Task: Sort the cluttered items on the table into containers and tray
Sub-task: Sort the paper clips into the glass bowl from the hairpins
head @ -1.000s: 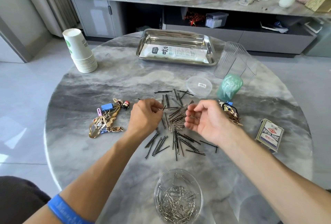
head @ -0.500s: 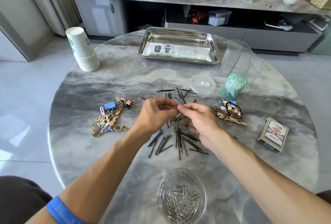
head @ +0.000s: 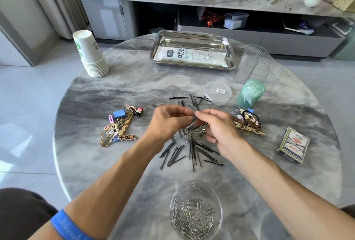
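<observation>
Clear tub [head: 196, 211]: nearest you, below your hands, holding silver paper clips.
Left hand [head: 167, 122]: your fingertips pinch a small dark pin at mid-table.
Right hand [head: 217, 126]: your fingers pinch the same spot, tips meeting the left's.
Hairpins [head: 192, 151]: black, scattered on the table [head: 86, 153] under and around both hands.
Tray [head: 193, 51]: steel, far beyond your hands, a white packet inside.

Both hands, apart a second ago, now meet fingertip to fingertip above the bobby pins [head: 192, 149].
</observation>
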Demonstrator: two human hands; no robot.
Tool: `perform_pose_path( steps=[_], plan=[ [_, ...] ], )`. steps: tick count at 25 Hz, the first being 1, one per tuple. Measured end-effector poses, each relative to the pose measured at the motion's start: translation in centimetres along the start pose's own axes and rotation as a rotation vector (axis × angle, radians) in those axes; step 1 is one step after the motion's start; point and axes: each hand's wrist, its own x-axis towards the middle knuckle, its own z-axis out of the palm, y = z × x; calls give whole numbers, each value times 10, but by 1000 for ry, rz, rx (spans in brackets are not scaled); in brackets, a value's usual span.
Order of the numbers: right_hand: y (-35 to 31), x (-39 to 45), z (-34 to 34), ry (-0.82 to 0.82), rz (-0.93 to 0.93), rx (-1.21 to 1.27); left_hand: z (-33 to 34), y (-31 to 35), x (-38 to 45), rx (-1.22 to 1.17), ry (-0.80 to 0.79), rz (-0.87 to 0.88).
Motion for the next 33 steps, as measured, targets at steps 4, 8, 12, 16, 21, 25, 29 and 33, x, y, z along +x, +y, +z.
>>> perform_pose_path(
  steps=[4, 8, 12, 16, 21, 25, 29, 33],
  plan=[
    [-2, 5, -6, 87, -21, 119, -4, 3, 4, 63, 50, 1],
    [-12, 15, -23, 110, 158, 445, -21, 3, 7, 662, 202, 166],
    [-7, 10, -20, -38, 247, 548, -2, -7, -4, 936, 111, 268],
    [-2, 11, -17, -55, 258, 348, 16, -19, -6, 1125, 72, 234],
    [12, 7, -26, -25, -465, -1231, 15, -19, -2, 992, 46, 132],
    [19, 7, -24, -43, -545, -1336, 17, -19, -6, 919, 57, 149],
    [23, 8, -20, -1, -403, -1189, 15, -21, -6, 918, 103, 201],
    [3, 9, -14, -16, 60, -248, 16, -13, -6, 595, 128, 79]
  ],
)
